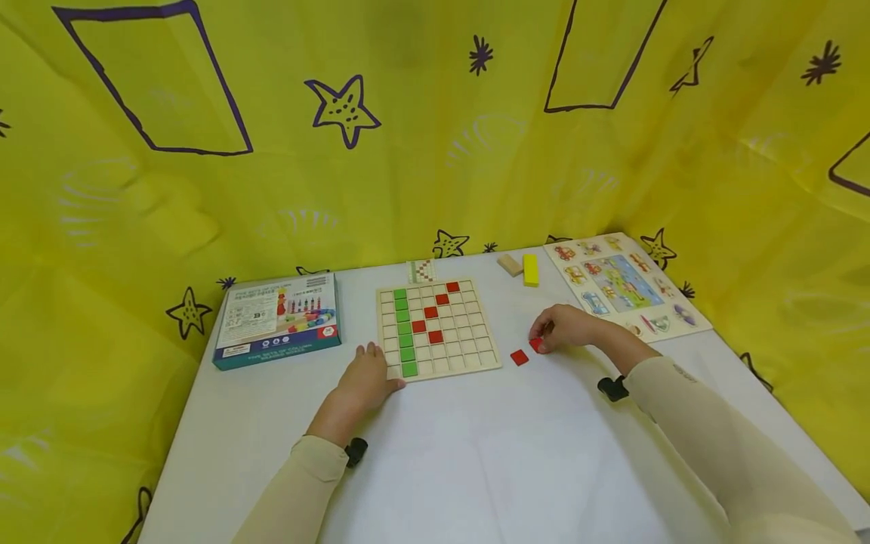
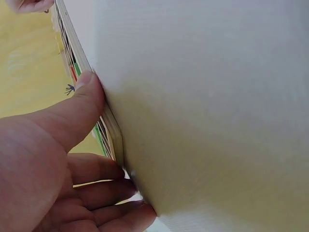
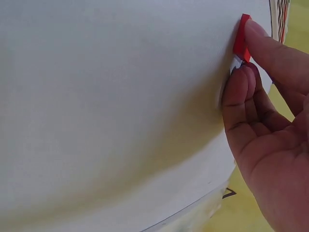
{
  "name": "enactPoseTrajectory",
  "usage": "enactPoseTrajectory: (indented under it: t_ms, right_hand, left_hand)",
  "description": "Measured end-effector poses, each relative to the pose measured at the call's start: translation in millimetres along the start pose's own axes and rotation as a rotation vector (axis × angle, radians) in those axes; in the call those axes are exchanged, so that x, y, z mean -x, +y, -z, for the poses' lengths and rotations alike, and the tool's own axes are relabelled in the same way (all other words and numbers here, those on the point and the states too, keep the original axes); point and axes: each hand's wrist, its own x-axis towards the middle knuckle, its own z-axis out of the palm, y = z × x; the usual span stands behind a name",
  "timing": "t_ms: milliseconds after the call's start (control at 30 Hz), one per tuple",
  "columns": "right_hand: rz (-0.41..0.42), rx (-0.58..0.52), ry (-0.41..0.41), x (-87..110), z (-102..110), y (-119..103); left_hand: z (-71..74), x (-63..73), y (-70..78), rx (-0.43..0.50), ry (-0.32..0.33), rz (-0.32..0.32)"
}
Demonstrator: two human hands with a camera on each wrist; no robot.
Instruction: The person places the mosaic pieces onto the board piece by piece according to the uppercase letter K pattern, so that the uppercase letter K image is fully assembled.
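A wooden grid board (image 1: 469, 329) lies mid-table in the head view. Several green square tiles (image 1: 405, 329) form a column near its left side, and several red square tiles (image 1: 431, 312) run diagonally beside them. My left hand (image 1: 365, 378) rests at the board's near left corner, thumb along the front edge and fingers against the side. To the right of the board, my right hand (image 1: 564, 327) pinches a red tile (image 3: 241, 41) between thumb and fingertips, low over the table. Another red tile (image 1: 519, 357) lies flat just left of that hand.
Behind the board stands a small pattern card (image 1: 421, 271). A boxed bead set (image 1: 279, 321) lies at left. Back right are a yellow block (image 1: 531, 270), a plain wooden block (image 1: 510, 264) and a picture puzzle board (image 1: 652, 316). Yellow patterned cloth (image 1: 408, 189) hangs behind the table.
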Motion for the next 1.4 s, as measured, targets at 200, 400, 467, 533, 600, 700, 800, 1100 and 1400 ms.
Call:
enactPoseTrajectory:
  t_ms: [200,400,467,533,600,700,800,1100,1400]
  right_hand:
    - [0.039,0.027,0.009,-3.0,-1,-1]
    - [0.063,0.023,0.0,-9.0,2,-8]
    - [0.054,0.008,-0.005,-12.4,3,-14]
    - [0.051,-0.003,-0.007,-17.1,4,-19]
    - [0.047,-0.018,-0.011,-22.7,4,-26]
    - [0.05,-0.052,-0.022,-32.1,2,-38]
    - [0.058,-0.07,-0.038,-42.7,-2,-51]
    - [0.11,-0.014,-0.07,-71.8,-22,-88]
    - [0.149,0.026,-0.08,-80.7,-40,-112]
  left_hand:
    - [1.5,0.7,-1.7,0.005,0.005,0.008]
    - [0.7,1.0,-1.7,0.015,-0.005,0.007]
    - [0.2,0.4,-1.7,0.017,-0.005,0.009]
    - [-0.2,-0.3,-1.9,0.012,-0.003,0.01]
    - [-0.8,-0.9,-2.2,0.008,0.0,0.008]
    - [-1.9,-1.1,-2.6,0.003,0.007,-0.004]
    - [-2.6,-1.4,-3.1,-0.01,0.021,-0.021]
    - [-1.0,-0.5,-2.3,-0.026,0.029,-0.03]
    - [1.6,0.6,0.3,-0.022,0.026,-0.021]
